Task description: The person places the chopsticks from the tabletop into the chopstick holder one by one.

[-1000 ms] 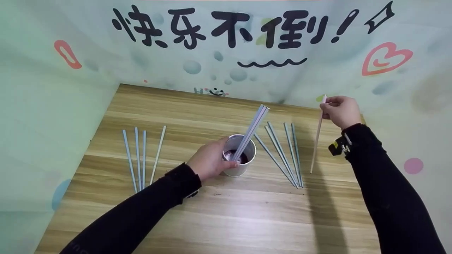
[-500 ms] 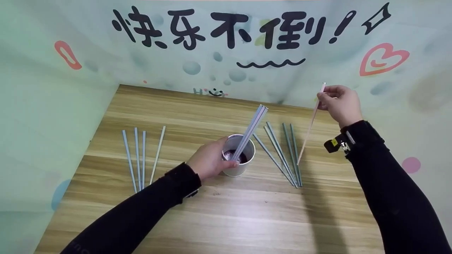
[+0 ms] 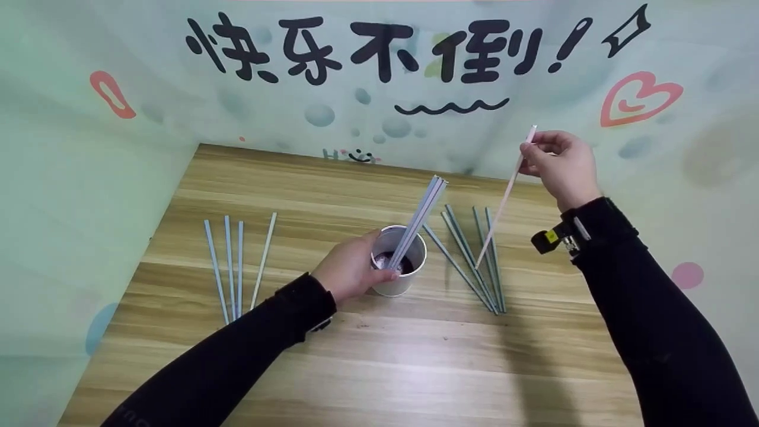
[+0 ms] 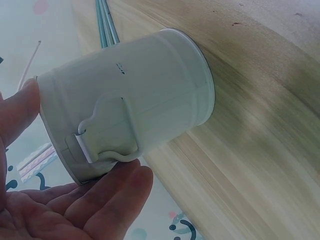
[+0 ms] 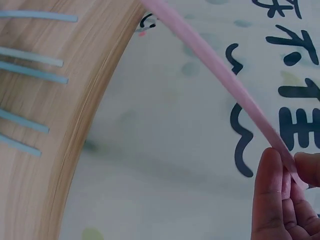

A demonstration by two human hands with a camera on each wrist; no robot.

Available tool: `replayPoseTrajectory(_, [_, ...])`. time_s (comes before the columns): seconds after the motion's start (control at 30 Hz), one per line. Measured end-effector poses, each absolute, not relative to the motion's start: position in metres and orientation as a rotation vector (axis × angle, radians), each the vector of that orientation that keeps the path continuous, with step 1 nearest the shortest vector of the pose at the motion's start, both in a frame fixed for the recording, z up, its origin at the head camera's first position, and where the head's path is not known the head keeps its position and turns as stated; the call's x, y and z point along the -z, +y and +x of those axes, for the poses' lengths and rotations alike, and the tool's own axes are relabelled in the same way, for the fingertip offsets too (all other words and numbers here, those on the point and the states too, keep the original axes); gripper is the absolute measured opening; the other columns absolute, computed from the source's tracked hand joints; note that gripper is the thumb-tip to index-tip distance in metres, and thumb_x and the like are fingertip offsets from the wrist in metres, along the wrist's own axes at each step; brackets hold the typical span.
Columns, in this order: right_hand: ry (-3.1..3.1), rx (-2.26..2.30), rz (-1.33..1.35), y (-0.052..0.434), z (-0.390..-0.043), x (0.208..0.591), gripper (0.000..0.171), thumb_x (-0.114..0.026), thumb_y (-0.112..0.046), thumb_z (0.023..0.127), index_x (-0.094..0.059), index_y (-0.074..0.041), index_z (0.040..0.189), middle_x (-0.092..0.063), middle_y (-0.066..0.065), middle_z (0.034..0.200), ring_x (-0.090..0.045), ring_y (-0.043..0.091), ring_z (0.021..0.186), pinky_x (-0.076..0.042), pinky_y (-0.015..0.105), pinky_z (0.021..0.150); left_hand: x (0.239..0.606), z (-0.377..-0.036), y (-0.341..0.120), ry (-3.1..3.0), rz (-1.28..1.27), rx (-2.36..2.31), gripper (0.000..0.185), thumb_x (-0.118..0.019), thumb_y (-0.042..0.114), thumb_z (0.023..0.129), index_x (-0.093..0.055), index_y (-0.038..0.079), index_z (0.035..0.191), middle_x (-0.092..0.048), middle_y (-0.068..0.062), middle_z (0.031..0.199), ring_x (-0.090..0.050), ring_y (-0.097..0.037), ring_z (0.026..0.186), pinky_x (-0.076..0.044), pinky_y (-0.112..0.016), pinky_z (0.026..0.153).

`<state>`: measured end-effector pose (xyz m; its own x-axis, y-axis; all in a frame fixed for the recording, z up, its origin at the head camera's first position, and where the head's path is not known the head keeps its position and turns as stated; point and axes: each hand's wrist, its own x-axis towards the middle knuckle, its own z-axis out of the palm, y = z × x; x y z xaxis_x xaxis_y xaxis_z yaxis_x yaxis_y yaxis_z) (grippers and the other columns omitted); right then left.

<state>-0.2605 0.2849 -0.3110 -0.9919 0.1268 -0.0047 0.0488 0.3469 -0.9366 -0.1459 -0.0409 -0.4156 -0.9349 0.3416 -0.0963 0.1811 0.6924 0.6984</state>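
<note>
Pink stick hangs tilted in the air above the blue sticks lying on the wooden table, its top end pinched by the right hand. Left hand cups the white tin cup, fingers wrapped round its side.

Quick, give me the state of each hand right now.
Left hand: fingers curled round the white cup, holding it on the table.
Right hand: pinching the top end of a pink stick, lifted off the table.
</note>
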Motion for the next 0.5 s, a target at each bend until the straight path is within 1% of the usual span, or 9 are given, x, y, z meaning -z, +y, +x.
replayPoseTrajectory(0.27, [-2.445, -1.844, -0.159, 0.268, -0.258, 0.307, 0.027, -0.071, -0.016, 0.095, -0.063, -0.002, 0.118, -0.065, 0.005, 0.094, -0.069, 0.015, 0.079, -0.061, 0.022, 0.074, 0.415, -0.146, -0.04, 2.686, 0.384, -1.044, 0.074, -0.084, 0.034, 0.085, -0.051, 0.009, 0.146, -0.067, -0.015, 0.132, -0.063, -0.03, 0.123, -0.05, -0.044, 0.107])
replayPoseTrajectory(0.5, [-2.362, -1.926, -0.131, 0.254, -0.259, 0.303, 0.023, -0.072, -0.013, 0.094, -0.064, -0.003, 0.114, -0.065, 0.006, 0.095, -0.069, 0.016, 0.077, -0.062, 0.025, 0.074, 0.415, -0.146, -0.04, 2.679, 0.372, -1.039, 0.077, -0.084, 0.034, 0.084, -0.049, 0.007, 0.147, -0.066, -0.015, 0.134, -0.063, -0.029, 0.123, -0.049, -0.044, 0.107])
